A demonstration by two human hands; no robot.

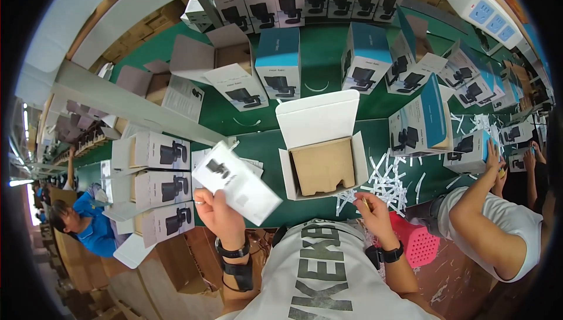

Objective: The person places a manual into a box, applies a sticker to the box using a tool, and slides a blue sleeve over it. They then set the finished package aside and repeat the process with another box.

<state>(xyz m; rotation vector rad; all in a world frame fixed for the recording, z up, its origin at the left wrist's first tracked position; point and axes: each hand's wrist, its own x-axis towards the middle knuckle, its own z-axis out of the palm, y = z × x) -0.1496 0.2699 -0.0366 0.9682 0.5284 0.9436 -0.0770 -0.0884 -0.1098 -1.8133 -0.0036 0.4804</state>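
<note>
My left hand (220,217) grips the lower edge of a white booklet (249,194), which is tilted and printed with a dark device. In front of me stands an open white box (316,119) with its lid folded back; a brown cardboard insert (324,164) fills it. The booklet is to the left of that box, above the table. Just off the box's lower right corner is my right hand (378,220), its fingertips pinched together beside white paper strips (387,182). What they hold, if anything, is too small to name.
Open cartons (167,186) are stacked at my left. Blue-topped boxes (278,56) and a row of cartons (287,0) stand farther back. At lower right are a pink basket (417,242) and a co-worker's arm (472,208). A power strip (484,12) hangs at upper right.
</note>
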